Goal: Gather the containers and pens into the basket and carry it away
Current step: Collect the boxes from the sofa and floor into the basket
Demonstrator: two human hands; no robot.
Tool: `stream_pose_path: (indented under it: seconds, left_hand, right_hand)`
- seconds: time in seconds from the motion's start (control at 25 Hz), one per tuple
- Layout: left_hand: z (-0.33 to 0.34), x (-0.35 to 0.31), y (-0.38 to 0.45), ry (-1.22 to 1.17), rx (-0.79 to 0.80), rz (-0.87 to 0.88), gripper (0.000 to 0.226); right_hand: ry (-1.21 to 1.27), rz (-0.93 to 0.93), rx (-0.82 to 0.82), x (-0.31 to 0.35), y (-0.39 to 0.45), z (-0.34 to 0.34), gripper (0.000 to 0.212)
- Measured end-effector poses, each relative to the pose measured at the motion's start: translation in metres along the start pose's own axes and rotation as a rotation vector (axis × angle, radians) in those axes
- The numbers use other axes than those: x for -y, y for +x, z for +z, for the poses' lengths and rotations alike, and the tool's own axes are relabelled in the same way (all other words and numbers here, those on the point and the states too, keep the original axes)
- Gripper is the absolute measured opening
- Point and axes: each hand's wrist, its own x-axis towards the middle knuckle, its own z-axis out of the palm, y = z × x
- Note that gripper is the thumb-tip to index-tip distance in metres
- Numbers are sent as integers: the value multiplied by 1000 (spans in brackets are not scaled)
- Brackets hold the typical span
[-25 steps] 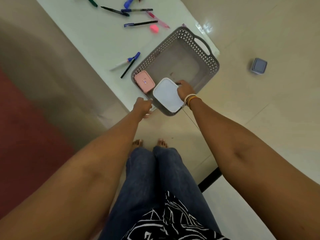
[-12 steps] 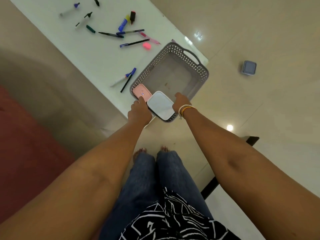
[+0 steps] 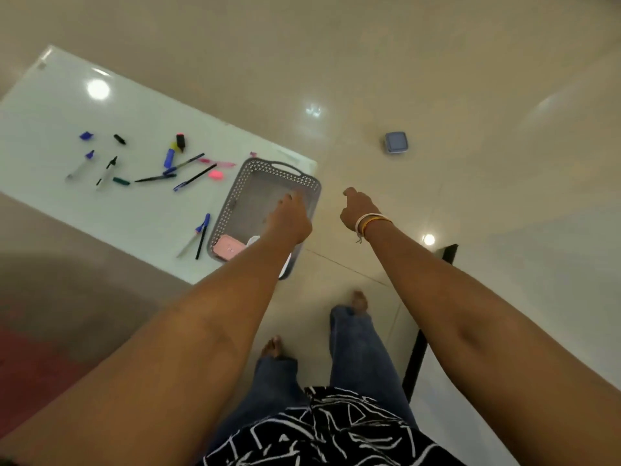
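Note:
The grey perforated basket [image 3: 250, 169] sits at the right corner of the white table [image 3: 134, 105]. At its near end lie a pink container [image 3: 228, 247] and a white container [image 3: 252, 241] that my left forearm mostly hides. My left hand [image 3: 289, 218] hovers over the basket's middle, fingers apart and holding nothing. My right hand [image 3: 358, 210] hangs in the air right of the basket, above the floor, with nothing in it. Several pens and markers [image 3: 193, 178] lie scattered on the table, and two pens [image 3: 201, 235] lie just left of the basket. A blue-grey container [image 3: 396, 142] rests on the floor.
A pink cap or eraser [image 3: 215, 175] lies among the pens. A black bar [image 3: 416, 348] runs along the floor at my right. A red rug [image 3: 20, 358] lies at the lower left. My bare feet stand on glossy beige tiles near the table corner.
Both hands let go of the white container, which now lies in the basket. The left hand moved forward over the basket and the right hand swung out to the right. My view rose and pulled back.

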Motion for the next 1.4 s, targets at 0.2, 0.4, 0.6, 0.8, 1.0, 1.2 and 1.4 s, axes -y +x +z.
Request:
stream_pose_path:
  seconds: [0.2,0.4,0.6,0.8,1.0,1.2,1.4]
  left_hand:
    - [13,-115,56,84,44,93,52]
    - [-1,-224,107,55,40,111,54]
    - [-32,-291,171,126,-53,147,48]
    - [-55,-335,248,210,-98,198,44]
    - [-57,-364,313,262,-80,218,47]
    - [-11,-365,380,315,-89,198,60]
    - [123,-323,483,308,-175,135,64]
  right_hand:
    - [-6,39,-4,-86,46,-69,48]
    - [-15,77,-58,-157,89,-157,47]
    - [-51,71,-204,-191,136,-225,48]
    - [-96,47,-276,-212,202,-291,50]
    - [-47,113,-310,-235,255,-318,48]
    - [-69,103,-316,-270,315,-282,46]
    - [-154,31,-393,-336,423,-167,52]
